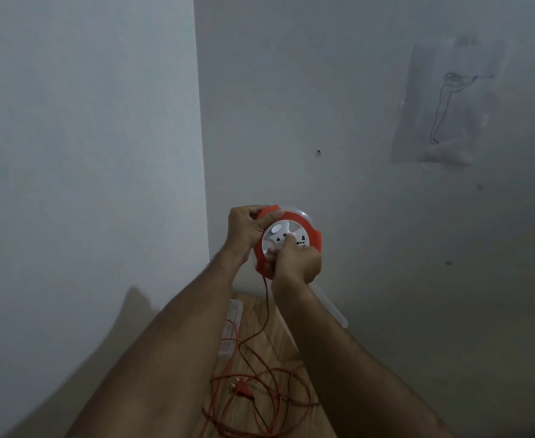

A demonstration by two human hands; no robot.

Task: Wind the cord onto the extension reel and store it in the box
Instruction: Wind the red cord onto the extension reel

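1. Head view: the right hand (297, 263) is closed on the white socket face of the extension reel (286, 240), fingers curled at its lower part. Whether they pinch a winding knob or the face itself cannot be told; the fingertips are blurred.
2. The left hand (247, 230) grips the reel's orange rim at its upper left edge, fingers wrapped over the top, holding the reel raised in front of the wall (370, 153).
3. The reel is held with its socket face turned towards the camera, above the floor and clear of everything else.
4. The cord (264, 314) leaves the reel's lower left edge and hangs down to the wooden floor (269, 343), where it lies below the reel in loose, overlapping loops. The plug (244, 388) lies among those loops.
5. A clear plastic box (231, 330) sits on the floor below the reel, to the left; a second clear piece below and to the right is probably its lid.
6. Judgement: winding is the step in hand and is at an early stage, since most of the cord looks unwound.
7. Judgement: the next move calls for turning the face against a steady left grip, and watching that the crossed loops do not snag as they rise.
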